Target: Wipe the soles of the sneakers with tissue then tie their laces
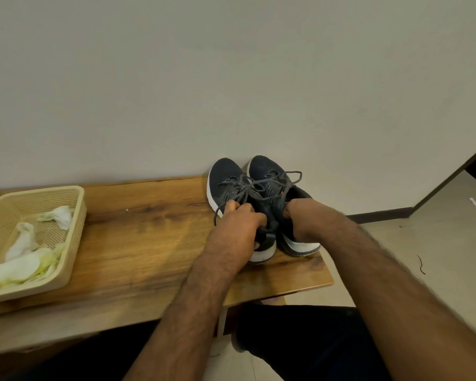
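Observation:
Two dark sneakers with white soles stand side by side on the right end of a wooden table (pixel 149 243), toes toward the wall. My left hand (pixel 238 224) grips the collar of the left sneaker (pixel 226 177), its fingers curled over the opening by the grey laces (pixel 259 185). My right hand (pixel 300 218) reaches into the opening of the right sneaker (pixel 267 167) and holds its collar; the fingers are hidden inside. The laces lie in loose loops over both tongues.
A beige plastic basket (pixel 74 232) with crumpled white tissues (pixel 25 259) sits at the table's left end. The wall is right behind the sneakers. The table's right edge lies just past the right sneaker, with tiled floor beyond. My dark-trousered legs are below.

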